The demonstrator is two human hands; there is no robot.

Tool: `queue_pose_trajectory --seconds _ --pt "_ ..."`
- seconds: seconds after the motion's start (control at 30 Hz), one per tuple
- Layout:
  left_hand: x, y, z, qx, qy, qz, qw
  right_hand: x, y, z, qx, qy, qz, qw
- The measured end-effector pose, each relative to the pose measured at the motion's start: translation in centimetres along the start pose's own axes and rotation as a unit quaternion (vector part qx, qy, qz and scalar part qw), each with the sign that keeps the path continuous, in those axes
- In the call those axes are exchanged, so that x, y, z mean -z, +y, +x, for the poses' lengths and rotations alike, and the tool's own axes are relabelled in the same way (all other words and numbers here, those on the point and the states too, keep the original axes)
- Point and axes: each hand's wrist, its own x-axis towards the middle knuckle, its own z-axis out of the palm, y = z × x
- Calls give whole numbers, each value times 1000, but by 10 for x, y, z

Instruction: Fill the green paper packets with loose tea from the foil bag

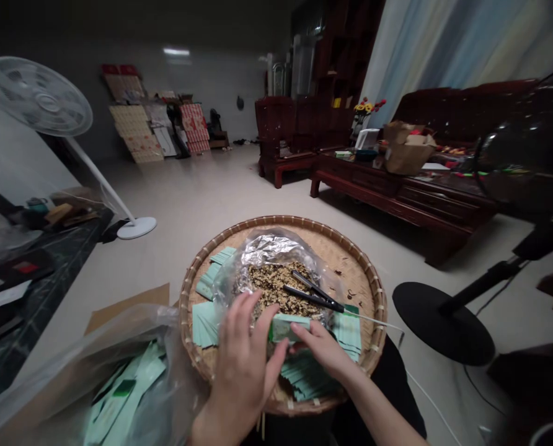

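Note:
My right hand (320, 347) pinches a small pale green packet (288, 321) between thumb and fingers, over the near part of a round woven bamboo tray (360, 260). Beside the packet's left end is my left hand (246, 350), its fingers spread; whether its fingertips touch the packet I cannot tell. Just beyond lies an open clear plastic bag (276, 244) of loose dark and tan dried flakes (271, 279). A black corded tool with two long jaws, like a hair straightener (316, 294), rests open on the flakes. Flat green packets (206, 325) lie around the bag.
At lower left, a large clear bag (165, 328) holds more green packets (128, 387). A white cord (379, 322) runs off right from the tool. A white standing fan (137, 228) is at left, a black fan base (444, 322) at right. Beyond stands a dark wooden table (379, 192).

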Motion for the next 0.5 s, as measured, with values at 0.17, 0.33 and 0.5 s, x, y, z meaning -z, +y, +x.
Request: queue_pose_trajectory --seconds 0.17,0.33,0.5 --pt "-32 10 92 -41 -36 30 998 0 1 4 -3 -24 -38 999" --pt "-49 0 61 -20 -48 26 998 -4 -1 7 -26 -83 -6 996" --pt "-47 -3 57 23 -70 -5 997 -4 -5 9 -42 -102 -20 994"
